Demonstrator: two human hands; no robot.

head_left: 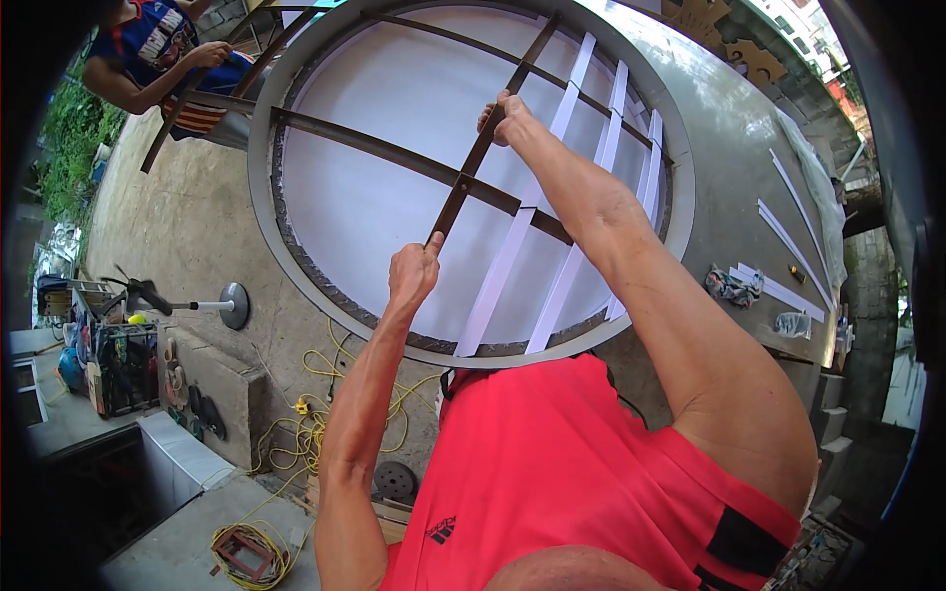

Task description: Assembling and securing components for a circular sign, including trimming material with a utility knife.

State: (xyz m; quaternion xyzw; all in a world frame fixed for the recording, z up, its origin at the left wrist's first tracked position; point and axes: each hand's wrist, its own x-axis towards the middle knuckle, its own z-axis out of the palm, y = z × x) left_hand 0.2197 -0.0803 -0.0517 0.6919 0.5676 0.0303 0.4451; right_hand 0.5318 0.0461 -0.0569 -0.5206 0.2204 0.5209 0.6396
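Note:
A large round grey frame [264, 187] with a white panel [355, 207] inside it lies in front of me. Dark metal bars cross the circle, joined where a long cross bar [370, 148] meets the one I hold. My left hand [414, 271] is closed around the near end of this dark metal bar [481, 148]. Farther up, my right hand [507, 120] grips the same bar, its fingers partly hidden behind it. Several white strips [503, 276] run across the right part of the circle, some passing at the dark cross bars.
At the far left another person [163, 59] holds dark metal bars. A grey table [724, 167] on the right bears loose white strips [788, 236] and a crumpled cloth [734, 286]. Yellow cord [305, 433], a pedestal fan [235, 305] and a concrete block [212, 394] are at lower left.

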